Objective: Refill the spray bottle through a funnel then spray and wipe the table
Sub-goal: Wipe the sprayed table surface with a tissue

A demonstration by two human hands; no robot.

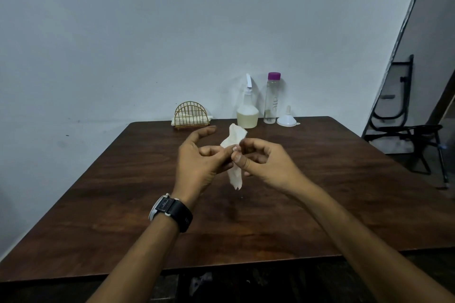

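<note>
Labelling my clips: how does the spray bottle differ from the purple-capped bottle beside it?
The spray bottle has a white trigger head; the purple-capped bottle has a purple cap. The spray bottle flares wide and holds pale yellowish liquid; the purple-capped bottle is slim and looks nearly empty. Both are clear and stand upright.

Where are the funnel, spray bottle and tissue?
funnel (pixel 286 121), head view, on the white cone wall.
spray bottle (pixel 247 118), head view, on the liquid-filled lower body.
tissue (pixel 236 134), head view, on the upper flap.

Head cam, wide-angle, facing fwd & down — table (pixel 118 209) close, wall (pixel 147 32) behind
</note>
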